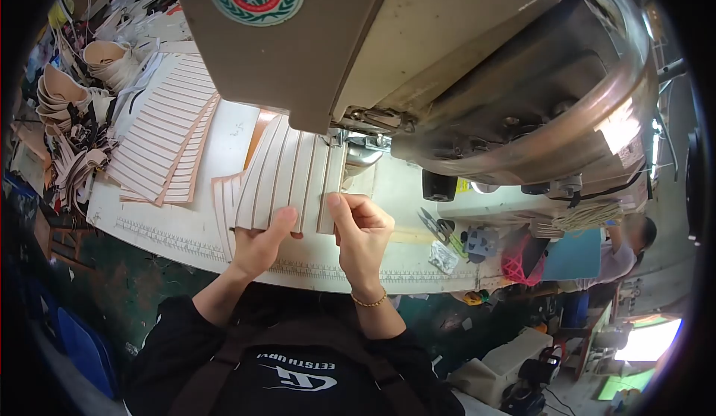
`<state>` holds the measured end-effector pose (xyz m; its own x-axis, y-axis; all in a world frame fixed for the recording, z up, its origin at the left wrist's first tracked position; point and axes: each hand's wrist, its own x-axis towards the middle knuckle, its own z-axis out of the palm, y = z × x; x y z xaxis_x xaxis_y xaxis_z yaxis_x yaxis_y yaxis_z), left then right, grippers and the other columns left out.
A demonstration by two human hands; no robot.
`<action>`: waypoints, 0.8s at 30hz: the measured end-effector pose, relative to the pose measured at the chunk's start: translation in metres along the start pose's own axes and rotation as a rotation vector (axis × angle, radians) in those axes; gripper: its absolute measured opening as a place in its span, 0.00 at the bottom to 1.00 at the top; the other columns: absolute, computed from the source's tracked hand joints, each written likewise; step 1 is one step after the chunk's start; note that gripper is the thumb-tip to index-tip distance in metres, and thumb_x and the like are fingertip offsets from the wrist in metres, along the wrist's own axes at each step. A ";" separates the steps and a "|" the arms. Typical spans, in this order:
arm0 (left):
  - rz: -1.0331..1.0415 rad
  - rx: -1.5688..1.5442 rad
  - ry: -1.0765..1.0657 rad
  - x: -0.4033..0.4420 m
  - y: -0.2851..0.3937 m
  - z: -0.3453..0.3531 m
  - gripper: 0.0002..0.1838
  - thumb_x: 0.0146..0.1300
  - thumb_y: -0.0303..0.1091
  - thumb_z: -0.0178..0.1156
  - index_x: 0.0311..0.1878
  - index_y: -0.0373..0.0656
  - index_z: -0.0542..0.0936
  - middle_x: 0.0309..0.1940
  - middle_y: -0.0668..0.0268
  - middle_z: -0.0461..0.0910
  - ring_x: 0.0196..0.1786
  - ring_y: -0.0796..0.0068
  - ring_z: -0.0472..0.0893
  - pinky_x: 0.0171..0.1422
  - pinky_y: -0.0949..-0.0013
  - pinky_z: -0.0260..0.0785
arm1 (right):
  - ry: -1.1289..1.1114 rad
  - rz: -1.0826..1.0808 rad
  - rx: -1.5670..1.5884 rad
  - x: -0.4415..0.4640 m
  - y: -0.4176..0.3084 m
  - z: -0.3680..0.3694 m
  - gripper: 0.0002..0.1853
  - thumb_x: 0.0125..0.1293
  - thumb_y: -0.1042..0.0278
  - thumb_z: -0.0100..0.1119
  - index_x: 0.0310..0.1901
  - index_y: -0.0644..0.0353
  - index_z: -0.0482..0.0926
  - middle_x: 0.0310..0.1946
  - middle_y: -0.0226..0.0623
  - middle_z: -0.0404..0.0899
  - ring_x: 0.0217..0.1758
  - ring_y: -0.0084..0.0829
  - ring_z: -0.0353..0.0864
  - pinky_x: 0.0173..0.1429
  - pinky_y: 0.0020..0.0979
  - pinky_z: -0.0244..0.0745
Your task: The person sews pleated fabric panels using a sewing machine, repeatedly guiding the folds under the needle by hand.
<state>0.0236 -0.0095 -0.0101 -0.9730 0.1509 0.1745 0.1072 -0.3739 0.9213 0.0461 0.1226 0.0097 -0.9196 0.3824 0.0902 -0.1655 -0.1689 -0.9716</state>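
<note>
A pale panel with brown-edged stripes [280, 173] lies on the white table, its far edge close to the needle area of a sewing machine [347, 138]. My left hand [259, 246] grips the panel's near left edge, thumb on top and fingers hidden beneath. At the near right edge, my right hand [363, 229] pinches a strip of the panel between thumb and curled fingers. Part of another striped piece [224, 203] shows beneath the panel on the left. The machine head blocks the view of the panel's far end.
Stacked striped panels [164, 132] lie on the left. Beyond them are curled pale pieces [63, 91]. A ruler strip [171, 239] runs along the table's near edge. Snips [440, 229] and a small plastic bag [443, 257] lie to the right. Another person [623, 255] is at far right.
</note>
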 end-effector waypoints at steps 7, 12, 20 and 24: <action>-0.047 -0.034 0.052 0.027 0.000 0.004 0.12 0.57 0.26 0.54 0.45 0.36 0.73 0.31 0.64 0.76 0.27 0.77 0.74 0.28 0.78 0.71 | 0.029 -0.020 0.040 0.002 -0.003 0.006 0.06 0.58 0.73 0.59 0.29 0.68 0.78 0.17 0.28 0.73 0.21 0.16 0.72 0.25 0.12 0.63; -0.072 0.009 0.014 0.049 0.005 0.006 0.09 0.57 0.27 0.55 0.41 0.36 0.75 0.29 0.65 0.76 0.25 0.78 0.73 0.27 0.79 0.69 | 0.078 -0.027 0.016 0.010 -0.007 0.013 0.06 0.58 0.73 0.57 0.28 0.67 0.78 0.16 0.29 0.73 0.16 0.16 0.68 0.20 0.14 0.58; -0.161 0.005 0.079 0.076 0.014 0.015 0.10 0.56 0.34 0.57 0.32 0.35 0.77 0.20 0.67 0.75 0.22 0.80 0.72 0.27 0.81 0.63 | 0.148 -0.143 -0.003 0.032 -0.001 0.018 0.08 0.58 0.71 0.58 0.26 0.66 0.78 0.16 0.29 0.73 0.16 0.16 0.67 0.22 0.14 0.58; -0.210 0.110 0.109 0.087 0.016 0.017 0.14 0.54 0.39 0.59 0.29 0.35 0.78 0.18 0.67 0.75 0.22 0.80 0.71 0.27 0.82 0.61 | 0.180 -0.166 -0.015 0.031 0.002 0.013 0.09 0.58 0.70 0.58 0.25 0.66 0.78 0.16 0.29 0.72 0.17 0.16 0.66 0.22 0.14 0.57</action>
<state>-0.0555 0.0129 0.0257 -0.9920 0.1126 -0.0578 -0.0838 -0.2418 0.9667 0.0122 0.1224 0.0136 -0.8017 0.5597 0.2101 -0.3027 -0.0769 -0.9500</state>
